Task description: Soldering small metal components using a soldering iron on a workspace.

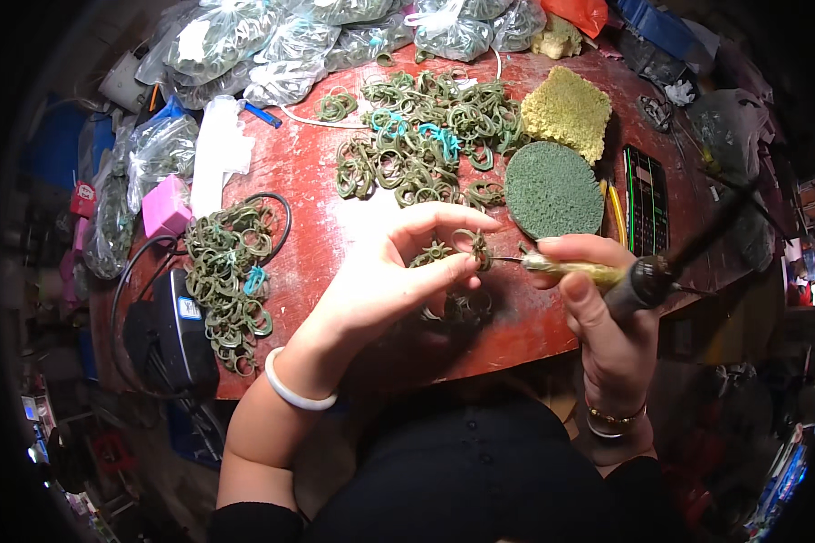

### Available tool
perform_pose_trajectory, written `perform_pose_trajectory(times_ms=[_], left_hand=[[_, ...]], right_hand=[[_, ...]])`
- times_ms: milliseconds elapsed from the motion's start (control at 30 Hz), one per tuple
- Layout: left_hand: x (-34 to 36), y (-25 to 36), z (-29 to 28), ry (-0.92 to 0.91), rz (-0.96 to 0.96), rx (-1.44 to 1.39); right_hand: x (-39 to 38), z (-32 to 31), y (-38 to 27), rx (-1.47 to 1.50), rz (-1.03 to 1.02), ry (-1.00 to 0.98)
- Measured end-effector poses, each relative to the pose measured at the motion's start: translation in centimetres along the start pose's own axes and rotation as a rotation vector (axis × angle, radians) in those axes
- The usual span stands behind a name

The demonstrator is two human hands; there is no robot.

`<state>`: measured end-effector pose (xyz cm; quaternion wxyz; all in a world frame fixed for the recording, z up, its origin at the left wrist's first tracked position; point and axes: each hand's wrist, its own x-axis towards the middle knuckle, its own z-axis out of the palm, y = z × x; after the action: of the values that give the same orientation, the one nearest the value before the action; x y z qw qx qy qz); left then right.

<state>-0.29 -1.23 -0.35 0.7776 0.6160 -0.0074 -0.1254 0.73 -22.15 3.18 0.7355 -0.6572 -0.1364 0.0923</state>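
Greenish ring (484, 250) is pinched by the left hand (391, 270), to the near left of the round green pad (554, 190); detail work seems under way with the thin-tipped tool (560, 266) gripped by the right hand (618, 331), and a steady pinch seems called for.

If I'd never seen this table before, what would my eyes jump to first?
Probably the round green spongy disc right of the middle on the red table, with a yellow spongy block just behind it. Next might be the heap of greenish rings left of the disc. Nearer you, the left hand pinches a small green piece, and the right hand points a thin tool at it.
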Motion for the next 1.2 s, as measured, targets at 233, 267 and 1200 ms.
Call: perform_pose_trajectory(times_ms=[233,267,1200], left_hand=[[0.2,-0.1,0.4,0.023,0.021,0.005],[0.2,-0.4,0.2,0.033,0.056,0.011],[0.4,-0.1,-0.9,-0.04,-0.115,-0.173]], right_hand=[[0.8,0.9,1.5,-0.094,-0.106,-0.022],[0.8,1.1,1.5,-0.065,-0.068,-0.033],[2.4,0.6,1.3,-0.092,-0.021,-0.12]])
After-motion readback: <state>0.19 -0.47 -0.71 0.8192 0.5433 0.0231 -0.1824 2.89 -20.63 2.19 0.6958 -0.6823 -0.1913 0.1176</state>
